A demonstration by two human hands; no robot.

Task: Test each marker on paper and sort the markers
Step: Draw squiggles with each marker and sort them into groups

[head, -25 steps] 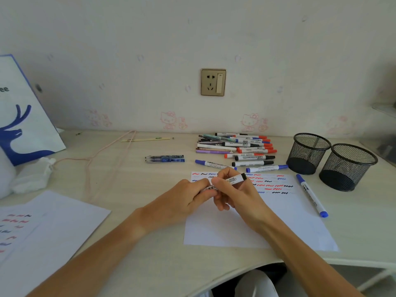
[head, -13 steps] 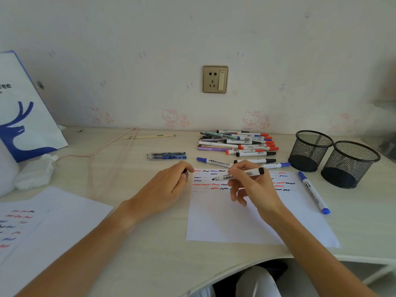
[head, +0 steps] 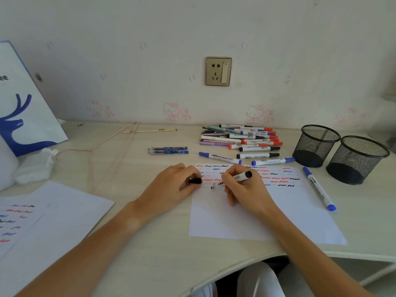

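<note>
On the desk, everything placed relative to the test sheet (head: 257,213):

Step in hand: looks like the test scribble is happening right now, with one black marker (head: 232,180) uncapped and its tip (head: 212,186) sitting on the sheet's left part, under the rows of red, blue and black squiggles.

Right hand (head: 244,187): fingers are wrapping tight round the marker barrel, pen-style, over the sheet.

Left hand (head: 171,185): it's pinching the black cap (head: 195,181) at the sheet's left edge, heel resting on the desk.

Waiting pile (head: 242,139): sitting just beyond the sheet's far edge; a few blue ones are lying nearer.

Mesh cups (head: 340,153): two of them standing off the sheet's far right corner, and I can't tell if anything's inside.

Next move: I'm guessing a short wiggle, checking the ink, then bringing the cap back on and dropping it in whichever cup fits.
</note>
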